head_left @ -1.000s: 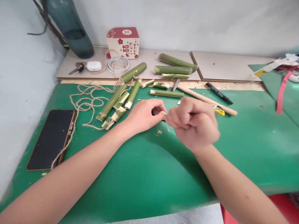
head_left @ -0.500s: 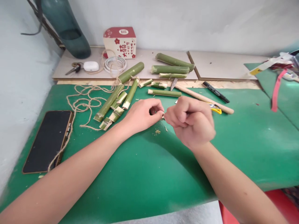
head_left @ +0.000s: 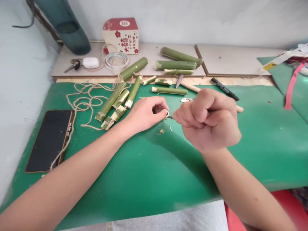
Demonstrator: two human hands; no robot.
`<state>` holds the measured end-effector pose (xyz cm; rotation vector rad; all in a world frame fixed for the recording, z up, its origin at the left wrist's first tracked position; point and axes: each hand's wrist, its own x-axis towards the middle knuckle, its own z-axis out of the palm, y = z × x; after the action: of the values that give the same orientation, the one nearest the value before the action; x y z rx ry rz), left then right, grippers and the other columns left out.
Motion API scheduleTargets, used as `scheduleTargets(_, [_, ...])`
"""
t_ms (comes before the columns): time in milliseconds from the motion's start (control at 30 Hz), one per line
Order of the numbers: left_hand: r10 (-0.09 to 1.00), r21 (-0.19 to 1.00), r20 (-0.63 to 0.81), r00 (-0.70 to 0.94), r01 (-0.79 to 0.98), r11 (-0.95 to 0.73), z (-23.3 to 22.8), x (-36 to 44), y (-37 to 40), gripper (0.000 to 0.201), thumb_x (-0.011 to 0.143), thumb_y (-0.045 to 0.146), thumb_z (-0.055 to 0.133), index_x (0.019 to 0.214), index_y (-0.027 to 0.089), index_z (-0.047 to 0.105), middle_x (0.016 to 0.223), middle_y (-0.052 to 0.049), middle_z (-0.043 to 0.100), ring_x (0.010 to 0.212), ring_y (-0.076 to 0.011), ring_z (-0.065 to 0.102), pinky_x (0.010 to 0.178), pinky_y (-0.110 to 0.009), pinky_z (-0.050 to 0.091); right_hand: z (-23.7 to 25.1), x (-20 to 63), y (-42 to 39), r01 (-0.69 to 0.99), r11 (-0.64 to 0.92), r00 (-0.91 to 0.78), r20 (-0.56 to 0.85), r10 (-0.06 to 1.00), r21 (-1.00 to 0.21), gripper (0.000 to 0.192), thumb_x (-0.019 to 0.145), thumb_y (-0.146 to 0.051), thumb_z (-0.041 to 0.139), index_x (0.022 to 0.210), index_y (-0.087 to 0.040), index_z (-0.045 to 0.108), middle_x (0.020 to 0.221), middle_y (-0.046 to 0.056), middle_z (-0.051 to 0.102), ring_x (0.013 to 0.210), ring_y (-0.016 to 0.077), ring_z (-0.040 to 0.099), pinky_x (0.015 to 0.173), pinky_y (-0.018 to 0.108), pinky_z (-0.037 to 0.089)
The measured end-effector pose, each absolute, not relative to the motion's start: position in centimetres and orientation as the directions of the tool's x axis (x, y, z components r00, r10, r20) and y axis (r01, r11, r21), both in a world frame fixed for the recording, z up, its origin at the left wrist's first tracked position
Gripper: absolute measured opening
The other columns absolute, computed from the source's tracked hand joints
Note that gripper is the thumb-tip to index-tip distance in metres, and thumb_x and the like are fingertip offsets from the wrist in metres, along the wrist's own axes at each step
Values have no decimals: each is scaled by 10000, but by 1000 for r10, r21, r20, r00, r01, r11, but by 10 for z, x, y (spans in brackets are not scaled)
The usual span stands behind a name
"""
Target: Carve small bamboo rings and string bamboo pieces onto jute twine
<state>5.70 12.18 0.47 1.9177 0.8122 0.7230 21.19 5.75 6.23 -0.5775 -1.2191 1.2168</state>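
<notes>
Near the middle of the green worktop (head_left: pixel 149 166) the left hand (head_left: pixel 144 115) pinches a small pale bamboo piece (head_left: pixel 166 113) between thumb and fingertips, its grip closed tight on it. The right hand (head_left: pixel 209 120) is balled into a fist just beside it, its grip shut around a thin tool (head_left: pixel 170 117) whose dark tip shows at the thumb and meets the small piece; what kind of tool it is cannot be told. Pale shavings (head_left: pixel 161 131) lie on the worktop right under the hands. Toward the far edge lie cut bamboo sticks (head_left: pixel 113 99), loose twine (head_left: pixel 84 99) and a black marker (head_left: pixel 225 89); a phone (head_left: pixel 49 139) lies near the left edge.
</notes>
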Motion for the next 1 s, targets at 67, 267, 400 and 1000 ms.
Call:
scheduleTargets(67, [772,893,156,616,246,-376,5,57,122,78,855,203,649,781,191,669,723,30,645,696,-131,543,652,-278,401,62,212,58,-370,317,-104,378,920,-873,219,678,-18,495,587,-207,434,516,-72,245,443,68,188,475,257,214])
scheduleTargets(267, [779,892,153,608,255,-374,5,57,122,74,855,206,649,785,193,671,725,31,650,697,-131,545,658,-279,401,63,211,56,-373,307,-118,372,921,-876,232,717,-44,526,583,-218,450,514,-64,253,451,85,180,471,282,211])
scheduleTargets(400, [777,891,154,611,254,-377,5,58,122,83,850,193,643,771,190,667,727,32,658,694,-129,546,659,-283,397,63,211,56,-357,293,-135,359,923,-887,247,727,-36,519,595,-221,422,517,-63,232,441,86,169,475,296,203])
scheduleTargets(1000, [781,889,147,607,265,-374,6,58,122,80,855,204,644,781,197,673,731,29,662,700,-139,555,658,-287,401,65,208,57,-374,278,-104,338,935,-885,195,644,-27,484,576,-204,440,489,-68,229,431,70,168,458,259,193])
